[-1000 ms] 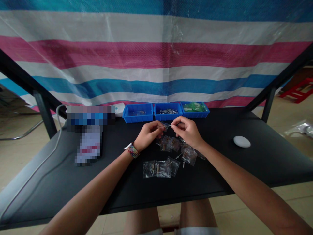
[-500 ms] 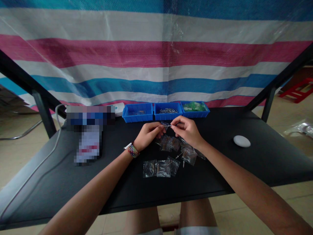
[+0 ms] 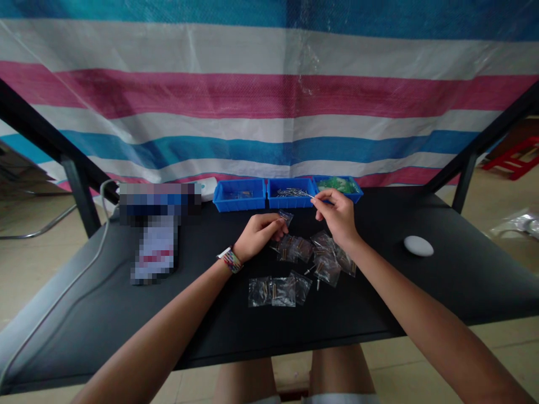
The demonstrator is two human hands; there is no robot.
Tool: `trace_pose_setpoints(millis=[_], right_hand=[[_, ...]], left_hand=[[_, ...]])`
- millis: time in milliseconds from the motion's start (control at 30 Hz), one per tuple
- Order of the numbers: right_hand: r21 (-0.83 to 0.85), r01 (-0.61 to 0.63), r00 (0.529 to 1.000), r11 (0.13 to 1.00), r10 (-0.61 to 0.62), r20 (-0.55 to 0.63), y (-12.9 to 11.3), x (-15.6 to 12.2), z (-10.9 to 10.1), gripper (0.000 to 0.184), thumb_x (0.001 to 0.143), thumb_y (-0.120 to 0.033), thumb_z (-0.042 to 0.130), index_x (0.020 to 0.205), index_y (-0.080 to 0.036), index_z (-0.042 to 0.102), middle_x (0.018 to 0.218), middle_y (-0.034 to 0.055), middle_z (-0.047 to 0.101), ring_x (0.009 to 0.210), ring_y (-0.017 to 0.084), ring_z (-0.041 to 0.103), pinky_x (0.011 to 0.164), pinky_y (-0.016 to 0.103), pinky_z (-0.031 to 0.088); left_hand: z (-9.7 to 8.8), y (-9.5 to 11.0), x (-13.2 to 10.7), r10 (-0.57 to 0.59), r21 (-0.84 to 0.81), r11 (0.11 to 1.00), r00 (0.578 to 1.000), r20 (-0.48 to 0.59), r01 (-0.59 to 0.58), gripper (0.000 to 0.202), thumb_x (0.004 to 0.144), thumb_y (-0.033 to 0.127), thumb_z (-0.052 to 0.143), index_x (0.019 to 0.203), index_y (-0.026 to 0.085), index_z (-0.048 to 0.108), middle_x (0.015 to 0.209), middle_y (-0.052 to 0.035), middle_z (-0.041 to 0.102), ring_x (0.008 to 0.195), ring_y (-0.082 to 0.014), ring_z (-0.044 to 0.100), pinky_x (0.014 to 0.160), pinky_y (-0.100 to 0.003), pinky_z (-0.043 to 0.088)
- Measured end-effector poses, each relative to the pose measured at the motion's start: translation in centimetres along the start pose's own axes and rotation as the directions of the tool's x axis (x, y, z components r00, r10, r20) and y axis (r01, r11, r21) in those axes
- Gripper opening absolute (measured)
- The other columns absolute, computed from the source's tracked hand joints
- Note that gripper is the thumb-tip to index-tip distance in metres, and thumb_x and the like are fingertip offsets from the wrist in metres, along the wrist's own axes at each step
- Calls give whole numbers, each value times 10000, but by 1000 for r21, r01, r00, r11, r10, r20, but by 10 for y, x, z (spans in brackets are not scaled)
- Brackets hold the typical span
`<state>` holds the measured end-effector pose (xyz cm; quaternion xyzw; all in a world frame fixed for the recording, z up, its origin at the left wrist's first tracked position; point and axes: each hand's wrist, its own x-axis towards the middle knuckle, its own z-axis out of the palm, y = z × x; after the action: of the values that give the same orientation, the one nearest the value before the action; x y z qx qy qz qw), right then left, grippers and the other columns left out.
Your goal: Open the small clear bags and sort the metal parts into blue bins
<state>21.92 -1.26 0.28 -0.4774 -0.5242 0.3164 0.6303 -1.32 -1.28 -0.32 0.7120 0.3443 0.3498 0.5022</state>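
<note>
My left hand [image 3: 263, 233] is closed in a pinch on a small clear plastic bag [image 3: 287, 215] above the black table. My right hand [image 3: 337, 216] pinches a thin silvery rivet [image 3: 310, 196] by the front edge of the middle blue bin [image 3: 290, 202], where many similar metal pieces lie. Below my hands, several clear bags [image 3: 326, 269] with brass-coloured pieces inside lie in a loose heap. Two loose rivets [image 3: 318, 284] rest beside them. Closer to me sits a group of filled bags [image 3: 283, 292].
Left of the middle bin stands a blue bin [image 3: 240, 206] with a few small items; a right-hand blue bin [image 3: 356, 198] holds green packets. A white oval object [image 3: 418, 246] lies at right. A white cable [image 3: 80, 268] runs down the left side.
My right hand has moved away from the bag, up and to the right towards the bins, with the rivet in its fingertips. My left hand stays nearly in place, holding the bag.
</note>
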Motion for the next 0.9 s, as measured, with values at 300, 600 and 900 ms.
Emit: trace_pose_setpoints(millis=[300, 600, 900], right_hand=[[-109, -81, 990, 991, 93, 109, 9, 4, -12, 265, 834, -340, 656, 960, -159, 801, 960, 92, 810, 441, 92, 599, 445, 241, 464], [-148, -87, 855, 985, 150, 497, -12, 5, -21, 139, 786, -233, 624, 783, -157, 741, 617, 5, 655, 497, 108, 553, 488, 225, 387], [-409, 198, 415, 891, 301, 858, -50, -13, -28, 173, 650, -133, 843, 790, -214, 781, 720, -27, 642, 572, 101, 515, 524, 220, 371]], left_hand=[[3, 0, 0, 28, 2, 1000, 1000, -11, -28, 410, 983, 465, 572, 792, 138, 728, 703, -45, 673, 623, -133, 611, 598, -232, 487], [3, -3, 1, 12, 13, 1000, 1000, -5, -12, 416, 988, 468, 565, 796, 135, 725, 695, -42, 670, 622, -134, 612, 597, -228, 492], [2, -5, 0, 35, 58, 998, 999, 32, -36, 382, 1000, 434, 560, 812, 146, 726, 715, -27, 667, 648, -136, 620, 618, -226, 499]])
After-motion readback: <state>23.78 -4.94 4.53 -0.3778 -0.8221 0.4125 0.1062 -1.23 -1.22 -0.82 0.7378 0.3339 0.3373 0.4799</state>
